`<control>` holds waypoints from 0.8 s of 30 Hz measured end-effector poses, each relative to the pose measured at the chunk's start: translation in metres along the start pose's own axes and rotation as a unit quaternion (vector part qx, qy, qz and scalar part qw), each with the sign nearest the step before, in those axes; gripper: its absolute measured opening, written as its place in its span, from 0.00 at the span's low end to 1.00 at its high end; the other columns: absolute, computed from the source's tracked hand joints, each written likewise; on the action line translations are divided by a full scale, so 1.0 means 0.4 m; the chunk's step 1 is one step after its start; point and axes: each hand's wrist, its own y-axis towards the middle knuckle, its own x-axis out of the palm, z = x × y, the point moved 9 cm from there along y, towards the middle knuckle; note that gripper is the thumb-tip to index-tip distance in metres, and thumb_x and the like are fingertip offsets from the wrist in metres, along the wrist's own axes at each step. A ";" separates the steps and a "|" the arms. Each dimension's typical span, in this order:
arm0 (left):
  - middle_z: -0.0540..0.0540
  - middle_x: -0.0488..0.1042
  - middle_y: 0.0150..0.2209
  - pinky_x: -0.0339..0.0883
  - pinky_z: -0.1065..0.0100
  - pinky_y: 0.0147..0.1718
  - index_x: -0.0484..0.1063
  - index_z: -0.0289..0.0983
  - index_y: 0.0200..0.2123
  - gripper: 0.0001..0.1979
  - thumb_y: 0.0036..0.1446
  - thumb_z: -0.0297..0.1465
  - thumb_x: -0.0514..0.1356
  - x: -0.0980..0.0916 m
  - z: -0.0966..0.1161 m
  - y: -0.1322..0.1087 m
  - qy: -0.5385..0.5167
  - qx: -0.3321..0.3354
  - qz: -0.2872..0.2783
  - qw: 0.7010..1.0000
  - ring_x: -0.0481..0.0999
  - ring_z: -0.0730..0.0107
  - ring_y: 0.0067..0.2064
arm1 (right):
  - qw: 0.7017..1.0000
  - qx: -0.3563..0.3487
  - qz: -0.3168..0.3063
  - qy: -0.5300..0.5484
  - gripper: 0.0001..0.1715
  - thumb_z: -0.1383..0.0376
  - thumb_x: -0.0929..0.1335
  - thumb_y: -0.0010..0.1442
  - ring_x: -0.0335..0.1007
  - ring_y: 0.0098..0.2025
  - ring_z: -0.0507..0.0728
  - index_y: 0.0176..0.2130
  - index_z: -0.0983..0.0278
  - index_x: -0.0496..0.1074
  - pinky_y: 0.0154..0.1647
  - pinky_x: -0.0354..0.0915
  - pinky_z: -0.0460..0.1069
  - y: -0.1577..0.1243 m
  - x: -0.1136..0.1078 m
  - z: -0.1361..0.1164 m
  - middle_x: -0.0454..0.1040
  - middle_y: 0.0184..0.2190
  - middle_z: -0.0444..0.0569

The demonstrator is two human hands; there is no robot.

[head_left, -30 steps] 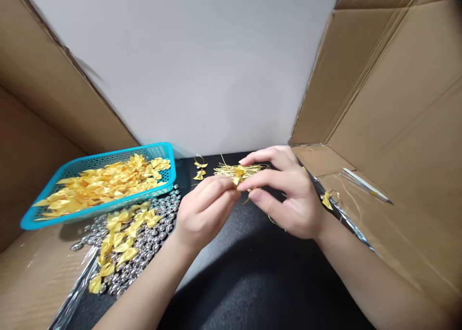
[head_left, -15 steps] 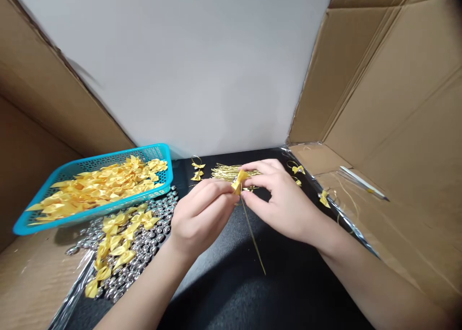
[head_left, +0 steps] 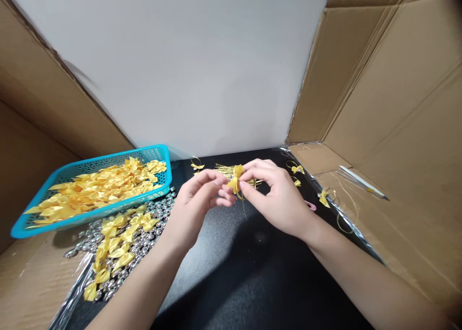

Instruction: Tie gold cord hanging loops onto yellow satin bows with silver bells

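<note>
Black matting [head_left: 252, 272] covers the bench, walled in by brown cardboard panels [head_left: 397, 104] left and right and a pale grey wall [head_left: 198, 70] at the far side. Both hands meet above the far middle of the mat. The right hand [head_left: 279, 200] pinches a small yellow satin bow [head_left: 235, 180] between thumb and forefinger, and the left hand [head_left: 197, 205] closes its fingertips on the bow's left edge. The other fingers are loosely curled. The bow is held up off the mat, probably so the thin gold cord [head_left: 244, 206] can hang free beneath it.

Supplies lie around the hands, within easy reach:
- **Far side:** a bundle of gold cords [head_left: 222, 168] lies just beyond the hands.
- **Left:** a turquoise plastic basket [head_left: 90, 213] is heaped with yellow bows [head_left: 97, 185].
- **Near left:** silver round beads [head_left: 162, 209] are spread out with loose bows [head_left: 115, 238] on top.
- **Right:** bows with cord loops [head_left: 296, 168] lie apart from the rest, and a white pen-like tool [head_left: 361, 180] rests on the cardboard.
</note>
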 end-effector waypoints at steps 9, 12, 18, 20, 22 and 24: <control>0.51 0.77 0.25 0.70 0.78 0.31 0.78 0.36 0.28 0.06 0.48 0.32 0.70 -0.002 0.022 -0.008 0.066 -0.016 -0.004 0.998 0.74 0.78 0.27 | 0.984 -0.106 0.063 -0.129 0.08 0.70 0.67 0.59 0.68 0.44 0.58 0.28 0.64 0.73 0.46 0.62 0.56 -0.021 -0.008 -0.042 0.78 0.37 0.48; 0.50 0.77 0.25 0.70 0.78 0.29 0.78 0.36 0.27 0.07 0.49 0.33 0.70 -0.004 0.005 -0.002 0.045 -0.053 -0.021 0.997 0.73 0.78 0.27 | 0.992 -0.069 0.037 -0.101 0.09 0.70 0.67 0.60 0.68 0.44 0.57 0.28 0.63 0.73 0.47 0.62 0.55 -0.012 -0.011 -0.030 0.78 0.37 0.47; 0.49 0.77 0.29 0.74 0.74 0.31 0.75 0.36 0.28 0.09 0.52 0.35 0.67 0.009 -0.025 0.003 -0.020 -0.107 -0.061 0.992 0.77 0.73 0.32 | 0.996 -0.020 -0.021 -0.086 0.09 0.70 0.67 0.59 0.68 0.44 0.57 0.26 0.63 0.71 0.48 0.61 0.56 -0.005 -0.009 -0.011 0.77 0.38 0.45; 0.49 0.77 0.28 0.73 0.73 0.31 0.73 0.35 0.29 0.09 0.54 0.35 0.66 0.015 -0.022 0.002 -0.001 -0.095 -0.065 0.993 0.77 0.73 0.30 | 0.997 0.001 -0.050 -0.067 0.10 0.70 0.67 0.59 0.68 0.44 0.57 0.26 0.63 0.70 0.48 0.61 0.56 -0.004 -0.005 -0.002 0.77 0.38 0.45; 0.49 0.77 0.26 0.73 0.73 0.30 0.71 0.35 0.30 0.09 0.56 0.34 0.65 0.018 -0.007 0.000 0.047 -0.054 -0.055 0.996 0.77 0.74 0.28 | 0.996 0.022 -0.076 -0.040 0.11 0.70 0.66 0.59 0.68 0.46 0.57 0.25 0.62 0.69 0.48 0.62 0.55 -0.004 -0.001 0.007 0.77 0.39 0.46; 0.50 0.76 0.25 0.72 0.72 0.29 0.70 0.36 0.30 0.07 0.57 0.33 0.63 0.015 0.020 -0.005 0.123 0.017 -0.028 0.992 0.76 0.73 0.27 | 0.995 0.039 -0.092 -0.014 0.11 0.70 0.66 0.59 0.68 0.47 0.57 0.25 0.62 0.69 0.49 0.62 0.54 -0.002 -0.001 0.012 0.76 0.40 0.46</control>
